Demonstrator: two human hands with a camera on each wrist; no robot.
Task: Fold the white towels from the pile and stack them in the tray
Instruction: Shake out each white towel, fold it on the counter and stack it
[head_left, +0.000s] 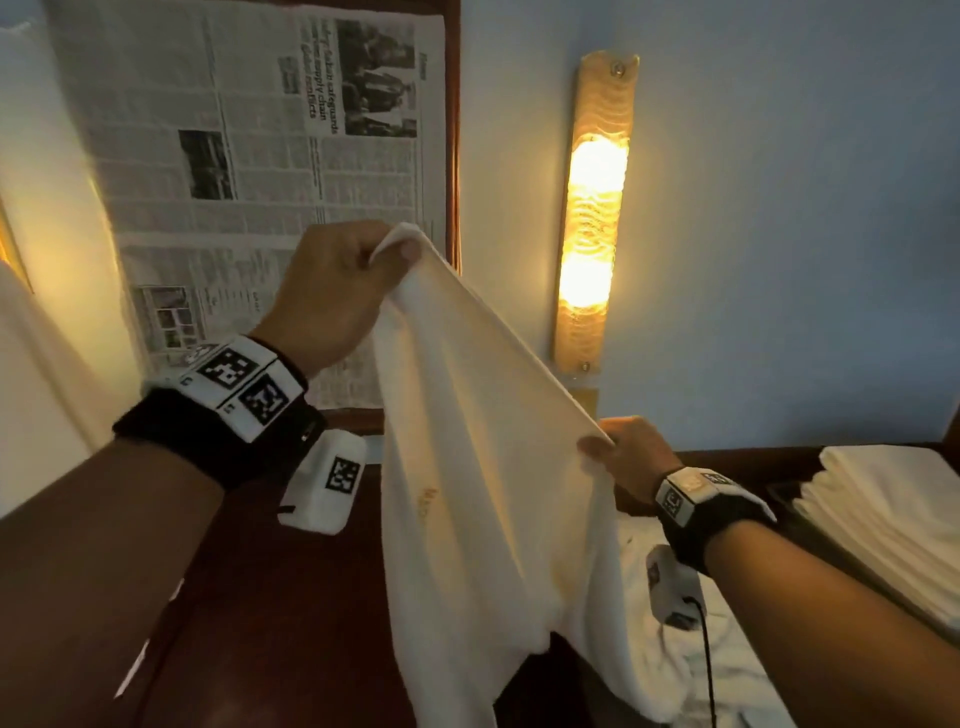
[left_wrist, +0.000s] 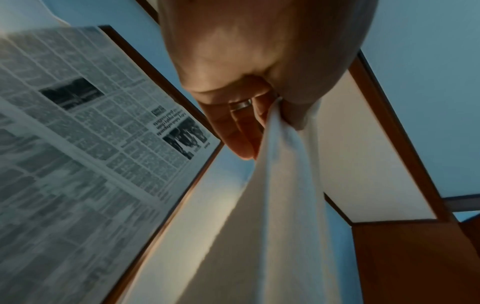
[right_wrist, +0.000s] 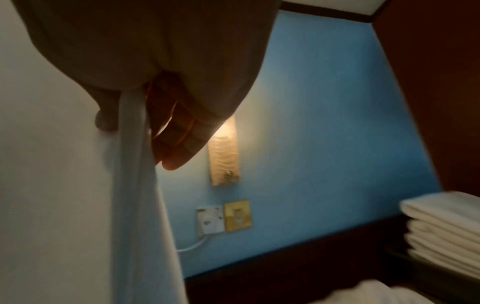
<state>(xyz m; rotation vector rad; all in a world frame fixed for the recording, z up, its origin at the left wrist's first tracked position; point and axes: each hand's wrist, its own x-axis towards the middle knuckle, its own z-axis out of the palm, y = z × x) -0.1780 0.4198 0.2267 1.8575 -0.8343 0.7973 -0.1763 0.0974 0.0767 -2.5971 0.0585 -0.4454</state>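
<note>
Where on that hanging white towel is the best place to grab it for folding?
At its two top corners, from above. The left hand and right hand each pinch a corner of the white towel, so the top edge stretches taut and the cloth hangs flat, probably ready to fold.

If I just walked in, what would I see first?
First, the big white cloth towel stretched in mid-air: the left hand pinches its higher corner, the right hand the lower one. Behind it, a tall glowing amber wall lamp shines on the blue wall. At the far right sits a neat stack of folded white towels.
</note>
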